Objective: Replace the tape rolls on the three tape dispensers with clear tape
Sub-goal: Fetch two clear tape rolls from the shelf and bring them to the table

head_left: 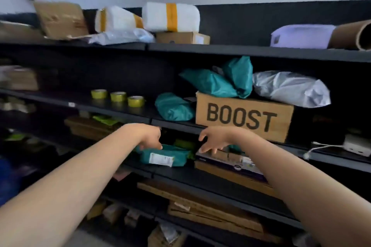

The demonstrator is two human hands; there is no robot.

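Reaching forward, two bare arms stretch toward black shelving packed with parcels. The left hand [149, 136] hangs with fingers loosely curled, gripping nothing, just above a teal parcel [166, 156] on a lower shelf. The right hand [213, 140] hangs beside it, fingers spread and slack, also empty. Three tape rolls [118, 96], glossy and yellowish, stand in a row on the shelf [80, 104] one level higher, up and to the left of both hands and well apart from them, nearer the left. A cardboard box [243, 118] printed BOOST sits to their right. No dispenser is in sight. The rolls are probably light, stiff rings with slick sides, best pinched through the hollow core and across the rim.
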